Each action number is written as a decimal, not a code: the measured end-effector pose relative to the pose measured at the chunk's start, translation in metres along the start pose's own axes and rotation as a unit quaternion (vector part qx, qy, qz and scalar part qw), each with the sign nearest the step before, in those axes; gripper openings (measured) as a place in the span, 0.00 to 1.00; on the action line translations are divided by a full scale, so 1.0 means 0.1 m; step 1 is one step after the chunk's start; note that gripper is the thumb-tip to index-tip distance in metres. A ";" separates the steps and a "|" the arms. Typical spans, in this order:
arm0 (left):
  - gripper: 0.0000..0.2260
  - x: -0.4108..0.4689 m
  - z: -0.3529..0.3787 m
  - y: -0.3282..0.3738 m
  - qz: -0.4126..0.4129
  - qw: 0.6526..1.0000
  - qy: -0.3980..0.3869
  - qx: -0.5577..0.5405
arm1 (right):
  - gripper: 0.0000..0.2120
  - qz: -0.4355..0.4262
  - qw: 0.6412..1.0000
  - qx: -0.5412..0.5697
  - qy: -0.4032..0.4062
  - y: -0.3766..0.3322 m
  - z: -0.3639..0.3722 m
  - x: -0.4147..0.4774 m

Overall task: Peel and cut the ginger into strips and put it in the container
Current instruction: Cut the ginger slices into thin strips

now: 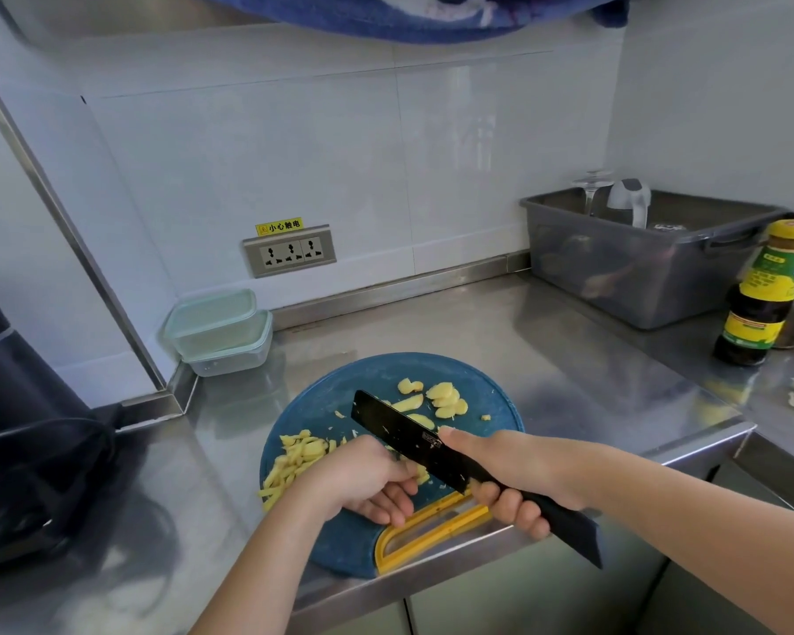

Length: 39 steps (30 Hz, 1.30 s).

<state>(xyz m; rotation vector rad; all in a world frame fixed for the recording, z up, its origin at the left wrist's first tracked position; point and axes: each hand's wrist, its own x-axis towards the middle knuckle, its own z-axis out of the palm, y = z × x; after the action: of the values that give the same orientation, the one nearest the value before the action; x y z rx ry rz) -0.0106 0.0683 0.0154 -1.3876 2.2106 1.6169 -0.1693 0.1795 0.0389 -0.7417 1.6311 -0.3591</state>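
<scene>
Fingers of the left hand curl down onto a ginger piece beside the blade, pinning it to the round blue cutting board. The right hand grips the black knife by its handle, one digit stretched onto the blade's flat. Ginger strips lie heaped left of the hands, and ginger slices lie beyond the blade. At the tabletop's back left stand two stacked clear containers, lidded and seemingly empty. A grey bin at the right holds an upturned glass.
</scene>
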 end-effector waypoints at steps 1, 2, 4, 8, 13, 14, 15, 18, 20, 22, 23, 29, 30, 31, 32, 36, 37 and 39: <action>0.12 0.01 0.00 0.00 0.001 1.000 0.000 0.002 | 0.32 0.003 1.000 -0.009 0.001 -0.01 0.00 0.00; 0.12 0.02 0.00 0.00 0.002 1.000 0.000 0.006 | 0.31 0.003 1.000 -0.019 0.004 -0.02 0.00 0.00; 0.13 0.03 0.01 0.00 0.005 1.000 0.001 0.016 | 0.31 0.006 1.000 -0.030 0.005 -0.05 0.01 -0.01; 0.13 0.05 0.03 -0.01 0.022 0.998 0.007 0.050 | 0.32 0.021 0.999 -0.034 -0.007 -0.08 0.00 0.02; 0.13 0.08 0.02 -0.03 0.034 0.997 0.005 0.068 | 0.33 0.027 0.999 -0.045 -0.011 -0.09 -0.02 0.08; 0.13 0.09 0.02 -0.03 0.034 0.997 0.003 0.069 | 0.33 0.030 0.998 -0.049 -0.008 -0.09 -0.02 0.09; 0.14 0.09 0.02 -0.03 0.033 0.997 0.001 0.070 | 0.33 0.033 0.998 -0.053 -0.006 -0.09 -0.02 0.09; 0.14 0.11 0.00 -0.03 0.028 0.997 -0.008 0.072 | 0.33 0.044 0.997 -0.058 -0.009 -0.12 -0.02 0.10; 0.14 0.12 -0.02 -0.03 0.023 0.997 -0.014 0.072 | 0.33 0.053 0.997 -0.055 -0.014 -0.13 -0.02 0.11; 0.14 0.13 -0.03 -0.03 0.021 0.997 -0.018 0.069 | 0.33 0.059 0.997 -0.056 -0.017 -0.16 -0.03 0.12; 0.14 0.13 -0.04 -0.03 0.019 0.997 -0.019 0.068 | 0.33 0.061 0.996 -0.059 -0.016 -0.17 -0.03 0.12; 0.13 0.16 -0.07 -0.01 0.005 0.998 -0.034 0.057 | 0.34 0.066 0.994 -0.083 0.007 -0.18 0.00 0.17; 0.13 0.16 -0.07 -0.01 0.002 0.998 -0.038 0.055 | 0.34 0.067 0.994 -0.084 0.009 -0.17 0.01 0.17; 0.13 0.16 -0.08 -0.01 -0.001 0.998 -0.041 0.054 | 0.34 0.067 0.994 -0.083 0.010 -0.16 0.01 0.18; 0.13 0.17 -0.09 0.00 -0.002 0.998 -0.043 0.054 | 0.34 0.066 0.995 -0.078 0.009 -0.15 0.02 0.19; 0.13 0.17 -0.09 0.00 0.000 0.998 -0.042 0.053 | 0.33 0.060 0.996 -0.065 0.012 -0.12 0.04 0.20; 0.13 0.17 -0.09 -0.01 0.001 0.998 -0.041 0.051 | 0.33 0.058 0.996 -0.068 0.015 -0.11 0.04 0.21; 0.13 0.18 -0.09 -0.01 0.004 0.998 -0.040 0.046 | 0.33 0.052 0.996 -0.066 0.015 -0.11 0.04 0.23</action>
<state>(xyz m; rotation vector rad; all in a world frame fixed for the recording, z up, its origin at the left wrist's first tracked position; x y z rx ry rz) -0.0164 0.0503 0.0093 -1.2692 2.2186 1.5228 -0.1637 0.1578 0.0273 -0.7488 1.7266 -0.1893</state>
